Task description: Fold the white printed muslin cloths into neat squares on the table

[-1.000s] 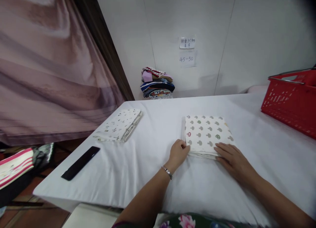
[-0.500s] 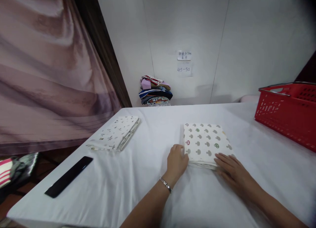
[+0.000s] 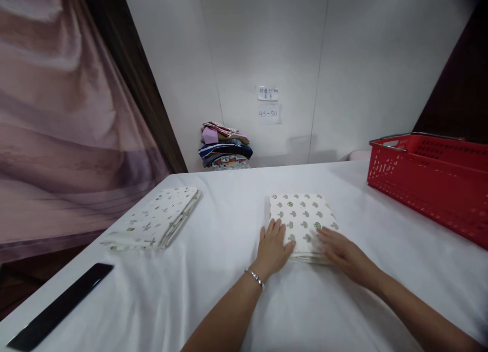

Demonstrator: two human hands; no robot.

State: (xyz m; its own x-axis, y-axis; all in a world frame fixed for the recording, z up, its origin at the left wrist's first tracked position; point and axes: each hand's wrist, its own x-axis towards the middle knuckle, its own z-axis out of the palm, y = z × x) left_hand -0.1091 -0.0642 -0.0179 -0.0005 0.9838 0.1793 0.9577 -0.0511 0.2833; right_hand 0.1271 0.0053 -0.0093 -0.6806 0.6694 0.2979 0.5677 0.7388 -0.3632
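Note:
A folded white cloth (image 3: 301, 215) printed with grey mushrooms and a few green ones lies flat on the white-covered table (image 3: 229, 220). On its near left corner rests my left hand (image 3: 273, 246), fingers stretched out, with a silver bracelet at the wrist. My right hand (image 3: 345, 253) touches the near right part of the same cloth; its fingers are extended and slightly blurred by motion. Layered folds show along the cloth's near edge between the two hands. Neither hand grips the fabric.
Another folded patterned cloth (image 3: 160, 217) lies on the left, with a flat black object (image 3: 61, 306) nearer me. At the right stands a red plastic basket (image 3: 430, 171). Behind the table's far edge is a stack of folded fabrics (image 3: 224, 146), below paper signs (image 3: 269, 105) on the wall.
My left hand has moved from the cloth's side onto its top and spread its fingers. My right hand has shifted slightly over the cloth. The camera view has turned to the right.

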